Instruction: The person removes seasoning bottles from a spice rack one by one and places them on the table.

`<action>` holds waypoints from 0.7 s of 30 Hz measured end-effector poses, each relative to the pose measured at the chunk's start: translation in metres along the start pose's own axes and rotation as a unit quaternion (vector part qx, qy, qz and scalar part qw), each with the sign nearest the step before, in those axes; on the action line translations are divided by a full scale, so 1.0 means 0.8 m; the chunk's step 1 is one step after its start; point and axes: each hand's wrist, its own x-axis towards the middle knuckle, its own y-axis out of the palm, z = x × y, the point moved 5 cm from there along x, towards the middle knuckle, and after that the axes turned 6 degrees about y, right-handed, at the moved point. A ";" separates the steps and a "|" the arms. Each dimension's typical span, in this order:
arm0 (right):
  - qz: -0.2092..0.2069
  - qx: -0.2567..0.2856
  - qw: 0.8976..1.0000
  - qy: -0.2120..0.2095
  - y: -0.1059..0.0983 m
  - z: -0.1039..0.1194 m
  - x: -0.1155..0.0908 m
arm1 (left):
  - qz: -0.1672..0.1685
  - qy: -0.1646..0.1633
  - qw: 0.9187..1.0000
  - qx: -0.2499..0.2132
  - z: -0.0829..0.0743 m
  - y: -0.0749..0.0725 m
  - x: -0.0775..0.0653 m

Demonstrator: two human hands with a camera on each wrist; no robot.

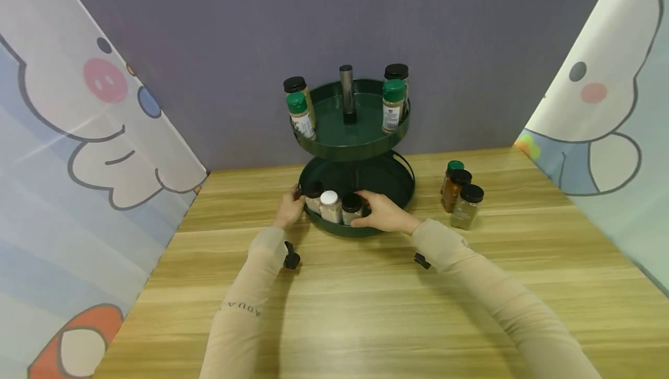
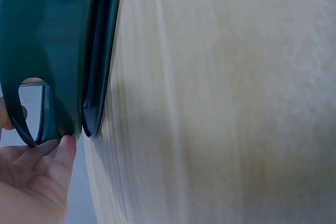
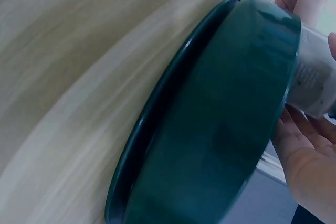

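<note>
A dark green two-tier rack [image 1: 355,150] stands on the table. In its lower tray [image 1: 334,229], three jars sit side by side at the front: a dark-lidded jar [image 1: 313,200], a white-lidded jar [image 1: 330,212] and a black-lidded spice jar [image 1: 352,216]. My right hand [image 1: 385,214] holds that last jar from the right, thumb in front and fingers behind. At the tray's left side, my left hand [image 1: 289,209] grips the rim by the handle cutout [image 2: 32,106], with fingertips against the outer wall.
On the upper tier [image 1: 334,109] stand a green-capped bottle [image 1: 301,116] and a black-capped bottle [image 1: 296,84] at left, with another pair [image 1: 393,106] at right. Three spice jars [image 1: 464,208] stand on the wooden table [image 1: 345,309] to the right. A grey wall [image 1: 235,65] rises behind.
</note>
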 end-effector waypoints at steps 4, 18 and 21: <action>0.000 -0.011 1.000 -0.008 0.006 -0.001 0.002 | 0.001 -0.004 1.000 0.007 0.003 0.000 0.001; -0.016 -0.001 1.000 -0.013 0.006 -0.008 0.004 | -0.009 0.007 1.000 0.012 -0.002 0.000 0.002; -0.013 0.000 1.000 -0.012 0.008 -0.008 0.004 | -0.008 0.003 1.000 0.011 -0.001 0.001 0.001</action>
